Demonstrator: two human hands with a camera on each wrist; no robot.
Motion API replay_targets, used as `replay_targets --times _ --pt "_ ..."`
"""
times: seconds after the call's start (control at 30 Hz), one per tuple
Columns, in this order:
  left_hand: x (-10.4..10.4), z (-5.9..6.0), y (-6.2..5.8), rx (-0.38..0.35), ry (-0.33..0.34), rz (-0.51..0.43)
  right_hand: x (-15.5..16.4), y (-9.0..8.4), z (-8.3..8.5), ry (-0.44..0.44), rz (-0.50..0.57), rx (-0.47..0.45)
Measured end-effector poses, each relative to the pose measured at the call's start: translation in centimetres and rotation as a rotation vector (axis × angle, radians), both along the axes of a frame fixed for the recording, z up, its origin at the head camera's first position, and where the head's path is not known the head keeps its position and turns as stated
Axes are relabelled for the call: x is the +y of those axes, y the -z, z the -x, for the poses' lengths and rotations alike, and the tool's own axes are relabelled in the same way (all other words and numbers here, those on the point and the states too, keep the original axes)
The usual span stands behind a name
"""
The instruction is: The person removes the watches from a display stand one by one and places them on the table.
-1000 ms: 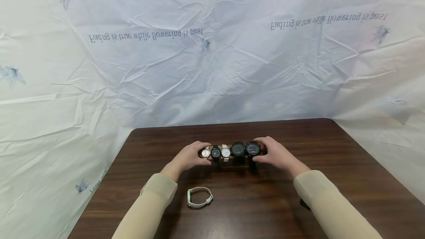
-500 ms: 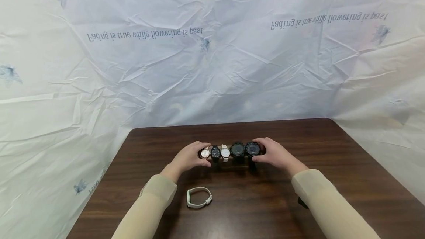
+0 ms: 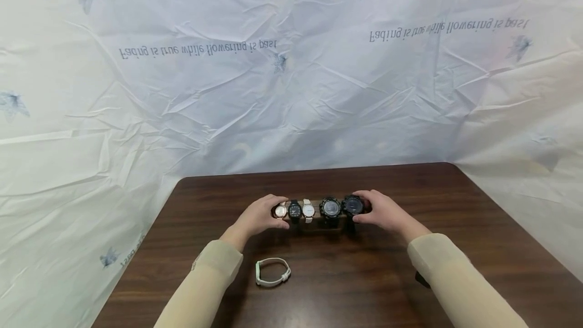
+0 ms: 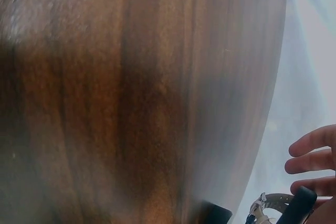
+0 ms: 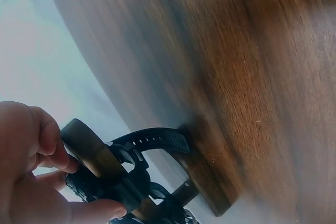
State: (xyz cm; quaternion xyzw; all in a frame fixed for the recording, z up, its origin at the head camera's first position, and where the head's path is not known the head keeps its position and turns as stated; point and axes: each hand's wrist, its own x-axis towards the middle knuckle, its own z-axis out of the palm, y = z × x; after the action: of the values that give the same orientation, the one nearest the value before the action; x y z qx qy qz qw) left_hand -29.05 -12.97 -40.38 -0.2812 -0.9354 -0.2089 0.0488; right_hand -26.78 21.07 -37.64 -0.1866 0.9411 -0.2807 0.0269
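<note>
Wooden watch stand point(image 5: 207, 182): our left hand point(image 3: 259, 216) and right hand point(image 3: 380, 213) grip its ends; uneven pull could tip it.

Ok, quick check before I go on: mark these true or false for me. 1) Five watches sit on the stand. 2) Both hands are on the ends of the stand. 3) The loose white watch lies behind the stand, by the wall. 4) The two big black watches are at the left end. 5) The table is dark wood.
1) True: five watches sit in a row on the watch stand.
2) True: the left hand grips the left end, the right hand grips the right end.
3) False: the white watch lies on the near side, beside the left sleeve.
4) False: the large black watches are at the right end; the rose-gold watch is leftmost.
5) True: the table is dark brown wood.
</note>
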Motion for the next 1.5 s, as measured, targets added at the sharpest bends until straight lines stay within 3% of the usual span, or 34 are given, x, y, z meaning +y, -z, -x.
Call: replay_targets --times 0.87,1.5 --pt "0.1 0.2 -0.2 -0.01 -0.004 -0.005 3.1 0.8 -0.2 0.01 0.041 0.013" --pt "-0.1 0.2 -0.1 -0.015 -0.003 -0.01 3.4 1.8 -0.4 0.079 0.116 -0.056"
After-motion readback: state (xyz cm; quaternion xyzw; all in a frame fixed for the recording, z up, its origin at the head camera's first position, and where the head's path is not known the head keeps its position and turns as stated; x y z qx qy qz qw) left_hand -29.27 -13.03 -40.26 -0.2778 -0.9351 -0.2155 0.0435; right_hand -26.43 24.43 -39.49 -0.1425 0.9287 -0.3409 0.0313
